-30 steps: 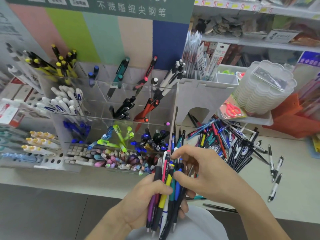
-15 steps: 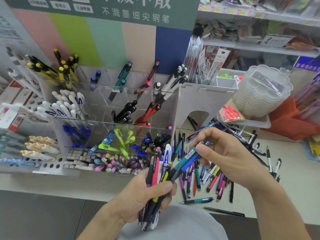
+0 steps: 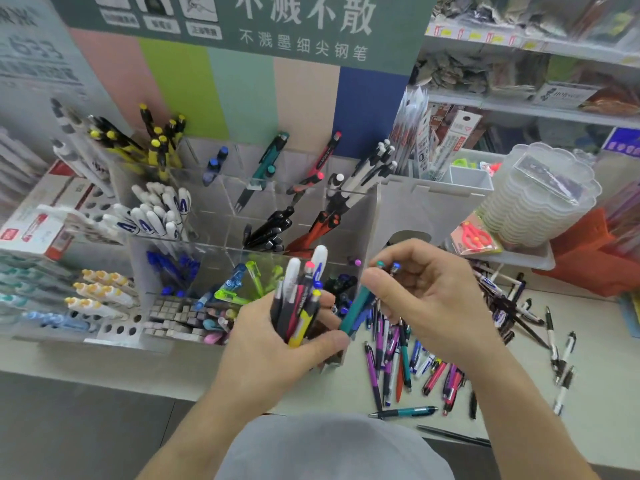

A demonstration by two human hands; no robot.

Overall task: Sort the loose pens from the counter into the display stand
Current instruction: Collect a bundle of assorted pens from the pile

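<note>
My left hand point(image 3: 273, 344) grips an upright bundle of pens point(image 3: 299, 299) in white, black, pink and yellow, just in front of the clear acrylic display stand point(image 3: 221, 206). My right hand point(image 3: 429, 299) pinches a teal pen and a blue pen point(image 3: 358, 308), their lower ends angled toward the bundle. Several loose pens point(image 3: 415, 362) lie scattered on the counter point(image 3: 519, 410) under and to the right of my right hand. The stand's compartments hold sorted pens by colour.
A stack of clear scalloped plastic containers point(image 3: 540, 199) sits at the back right beside an orange box point(image 3: 588, 251). White racks of markers point(image 3: 100, 292) stand at the left. Store shelves point(image 3: 526, 109) rise behind. The counter's front edge runs below my arms.
My right hand drew the teal and blue pens out of the bundle and lifted them to the right. My left hand raised the bundle closer to the stand.
</note>
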